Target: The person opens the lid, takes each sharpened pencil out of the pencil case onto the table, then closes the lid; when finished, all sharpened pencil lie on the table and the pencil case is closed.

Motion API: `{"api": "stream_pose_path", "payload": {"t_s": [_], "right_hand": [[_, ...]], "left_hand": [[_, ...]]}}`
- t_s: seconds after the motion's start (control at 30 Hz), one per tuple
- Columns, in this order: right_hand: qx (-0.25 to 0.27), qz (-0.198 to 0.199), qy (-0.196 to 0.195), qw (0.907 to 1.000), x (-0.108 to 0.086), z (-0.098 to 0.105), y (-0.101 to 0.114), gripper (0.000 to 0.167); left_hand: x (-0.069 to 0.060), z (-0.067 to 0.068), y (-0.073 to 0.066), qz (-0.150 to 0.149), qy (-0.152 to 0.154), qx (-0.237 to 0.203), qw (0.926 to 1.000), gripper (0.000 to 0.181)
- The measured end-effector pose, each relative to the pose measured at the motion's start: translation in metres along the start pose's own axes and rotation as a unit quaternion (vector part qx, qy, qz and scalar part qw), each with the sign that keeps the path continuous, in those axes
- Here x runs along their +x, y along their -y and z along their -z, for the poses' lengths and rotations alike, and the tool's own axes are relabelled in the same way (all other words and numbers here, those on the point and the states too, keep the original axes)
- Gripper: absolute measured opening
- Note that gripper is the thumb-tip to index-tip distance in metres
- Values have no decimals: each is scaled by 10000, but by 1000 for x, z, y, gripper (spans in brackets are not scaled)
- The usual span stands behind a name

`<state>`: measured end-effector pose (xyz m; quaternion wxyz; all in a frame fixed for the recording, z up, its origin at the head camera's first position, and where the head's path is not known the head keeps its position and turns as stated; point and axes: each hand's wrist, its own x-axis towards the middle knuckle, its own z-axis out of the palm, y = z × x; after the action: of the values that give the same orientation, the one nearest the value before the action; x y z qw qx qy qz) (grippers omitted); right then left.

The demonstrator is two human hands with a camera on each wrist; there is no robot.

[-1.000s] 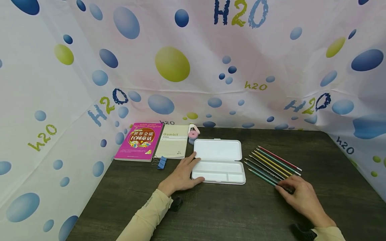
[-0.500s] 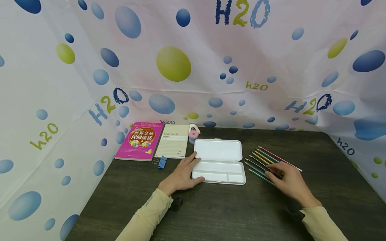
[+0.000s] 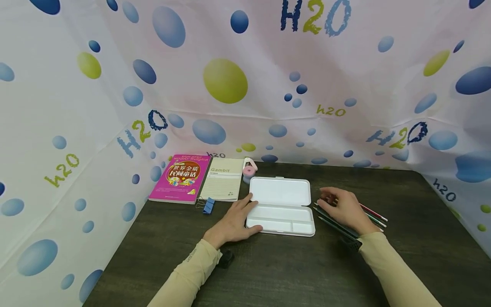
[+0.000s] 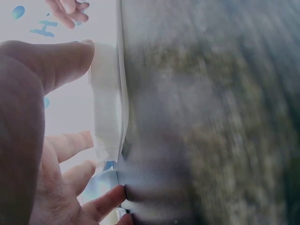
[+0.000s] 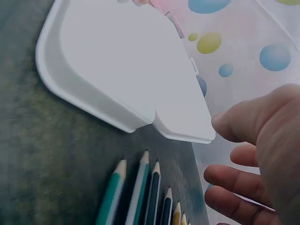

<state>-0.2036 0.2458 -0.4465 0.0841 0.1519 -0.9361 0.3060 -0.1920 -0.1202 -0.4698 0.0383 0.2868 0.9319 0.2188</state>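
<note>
A white plastic pencil case (image 3: 281,219) lies opened flat on the dark table, its compartmented tray toward me and its lid behind. My left hand (image 3: 234,221) rests at the case's left end, thumb at the front edge and fingers spread along the side. Over the row of pencils to the right of the case is my right hand (image 3: 347,211), its fingers loosely bent and holding nothing. Several pencils (image 3: 333,224) lie side by side beneath it, partly covered. In the right wrist view, a teal pencil (image 5: 112,194) and its neighbours point toward the case.
At the back left lie a pink book (image 3: 180,179) and a cream notebook (image 3: 221,179). A blue binder clip (image 3: 209,206) sits in front of them. Behind the case's left corner stands a small pink and purple item (image 3: 248,171). A patterned cloth (image 3: 268,76) hangs behind the table.
My right hand has moved left and away from me, from the pencils' near ends over the row to near their tips. My left hand stays on the case. The view has shifted slightly.
</note>
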Motion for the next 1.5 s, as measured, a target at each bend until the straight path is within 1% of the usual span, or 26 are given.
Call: {"api": "stream_pose_path", "payload": {"t_s": [0.13,0.27,0.5,0.6,0.73,0.87,1.03,1.1,1.17,1.23,1.3,1.43,1.5], "right_hand": [[66,-2,48,10000,12,0,2,44],[175,-66,118,9998,20,-2,5,47],[290,-160,208,9992,36,-17,12,46],[349,-113,259,9990,42,-21,13,46],[206,-20,335,9992,47,-24,12,46],[16,-83,342,9994,49,-25,12,47],[22,-86,306,9995,49,-25,14,46],[63,-68,221,9997,47,-23,15,45],[101,-36,127,9999,45,-21,17,44],[126,25,33,9999,42,-19,19,44],[149,64,-28,9999,39,-17,21,44],[248,84,-157,9995,31,-15,25,46],[275,88,-226,9993,26,-14,26,46]], "left_hand": [[0,0,0,47,9,28,10000,80],[2,0,0,29,6,23,10000,80],[1,-2,0,44,-12,27,10000,80],[2,-3,0,67,-4,21,10000,80],[2,-4,0,100,5,11,9999,80],[1,-3,-1,123,-14,6,9999,79],[0,-3,-2,95,-103,111,9998,79],[0,-3,-3,54,-177,180,9997,80],[0,-2,-4,-2,-321,275,9991,79],[0,-2,-6,-22,-508,339,9981,80],[0,0,-8,-23,-767,344,9965,84],[1,0,-12,127,-1202,352,9920,100],[1,1,-13,232,-1332,399,9900,110]]}}
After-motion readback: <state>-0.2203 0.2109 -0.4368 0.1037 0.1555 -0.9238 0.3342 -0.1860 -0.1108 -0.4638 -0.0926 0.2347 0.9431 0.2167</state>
